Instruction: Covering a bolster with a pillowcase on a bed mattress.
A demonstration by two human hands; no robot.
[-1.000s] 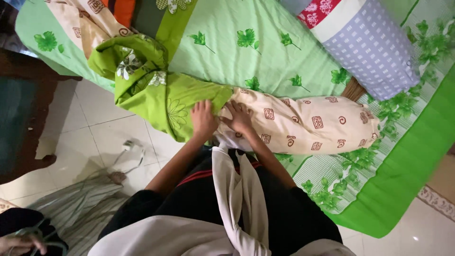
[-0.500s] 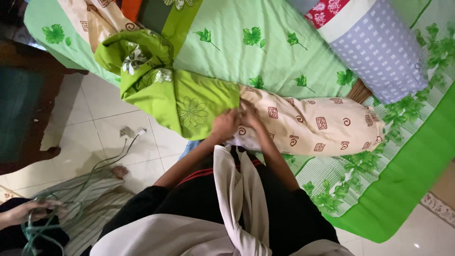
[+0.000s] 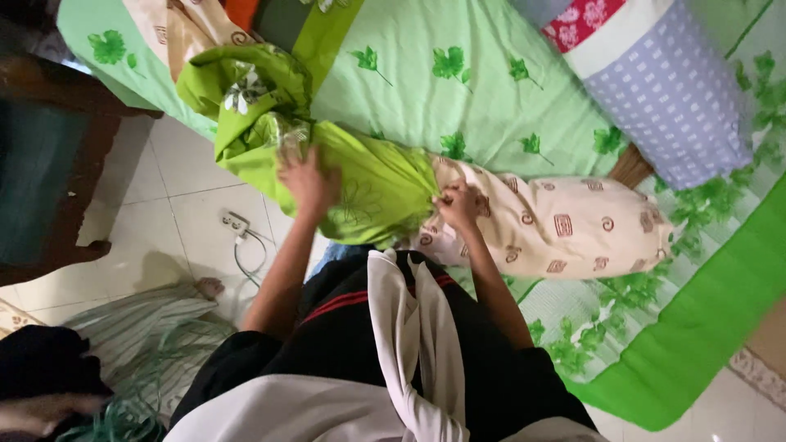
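A long cream bolster pillow (image 3: 565,225) with brown square and swirl marks lies across the bed edge. A bright green flowered cover (image 3: 372,188) sits over its left end and bunches up further left. My left hand (image 3: 307,182) presses flat on the green cover, fingers spread. My right hand (image 3: 458,205) pinches the cover's rim where it meets the cream pillow.
The bed carries a light green leaf-print sheet (image 3: 458,90). A blue-grey checked pillow (image 3: 671,90) lies at the upper right. A cable and plug strip (image 3: 237,225) lie on the white tiled floor. Another person's hand (image 3: 37,413) holds a green cord at the lower left. Dark wooden furniture (image 3: 41,180) stands on the left.
My left hand has moved left and up onto the green cover, spreading flat. My right hand now grips the cover's rim. The cover looks more gathered around the pillow's end.
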